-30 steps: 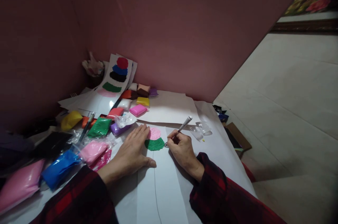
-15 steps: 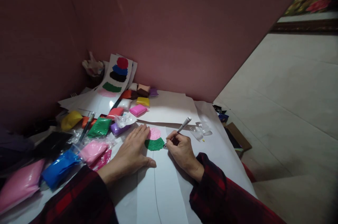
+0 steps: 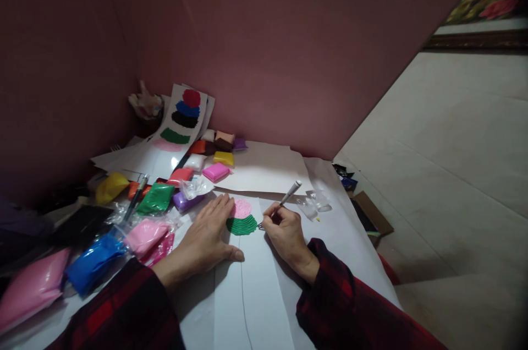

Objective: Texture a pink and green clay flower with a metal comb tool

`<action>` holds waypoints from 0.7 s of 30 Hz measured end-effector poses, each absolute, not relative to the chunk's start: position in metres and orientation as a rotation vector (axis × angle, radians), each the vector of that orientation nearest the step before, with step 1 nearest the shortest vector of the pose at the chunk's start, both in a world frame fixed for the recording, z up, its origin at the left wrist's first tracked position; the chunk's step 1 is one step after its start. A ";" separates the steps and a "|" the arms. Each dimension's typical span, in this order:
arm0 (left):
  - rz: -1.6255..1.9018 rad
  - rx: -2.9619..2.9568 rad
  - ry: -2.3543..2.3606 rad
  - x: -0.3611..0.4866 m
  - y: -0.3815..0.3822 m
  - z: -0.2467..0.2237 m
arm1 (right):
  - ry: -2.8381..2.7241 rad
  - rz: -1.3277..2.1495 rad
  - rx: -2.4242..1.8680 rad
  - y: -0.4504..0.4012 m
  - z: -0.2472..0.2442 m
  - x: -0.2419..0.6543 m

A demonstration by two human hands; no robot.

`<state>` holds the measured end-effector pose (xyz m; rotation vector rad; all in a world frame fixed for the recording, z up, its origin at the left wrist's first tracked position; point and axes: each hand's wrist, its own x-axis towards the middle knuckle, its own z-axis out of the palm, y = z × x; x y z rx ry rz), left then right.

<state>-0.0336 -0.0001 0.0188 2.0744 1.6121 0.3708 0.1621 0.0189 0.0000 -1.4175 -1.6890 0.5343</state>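
Observation:
My left hand [image 3: 208, 234] lies flat on a white paper strip [image 3: 256, 289], its fingers stretched out and the thumb apart. Beside its fingertips, a textured pink clay patch [image 3: 241, 208] sits above a ridged green clay patch [image 3: 242, 225]. A thin drawn line runs down the strip below the green. My right hand [image 3: 284, 231] is closed around a slim fork [image 3: 292, 191] with a striped handle, held slanted. The tines point at the right edge of the green clay; whether they touch it I cannot tell.
Colourful clay packets, including a green one [image 3: 155, 199] and a blue one [image 3: 95, 263], crowd the left side. A sheet with coloured clay patches [image 3: 186, 119] leans at the back. Clear plastic wrappers [image 3: 314, 204] lie to the right, near a pink wall [image 3: 247, 53].
My right hand and the fork have shifted slightly right, drawing the tines toward the outer edge of the green clay. My left hand stays in place.

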 end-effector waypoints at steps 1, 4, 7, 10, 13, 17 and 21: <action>0.357 2.072 1.615 -0.034 0.000 0.019 | -1.680 0.533 -1.419 0.019 -0.001 0.162; 0.346 2.067 1.615 -0.034 0.001 0.020 | -1.655 0.555 -1.381 0.019 -0.001 0.162; 0.356 2.075 1.609 -0.034 0.001 0.019 | -1.634 0.597 -1.327 0.018 0.000 0.162; 0.368 2.082 1.613 -0.034 0.001 0.018 | -1.645 0.637 -1.286 0.015 0.000 0.160; 0.352 2.084 1.612 -0.034 0.000 0.018 | -1.679 0.651 -1.261 0.013 0.000 0.159; 0.326 2.088 1.618 -0.033 0.000 0.020 | -1.694 0.672 -1.281 0.011 -0.001 0.158; 0.349 2.085 1.611 -0.033 0.000 0.020 | -1.728 0.639 -1.312 0.013 0.000 0.158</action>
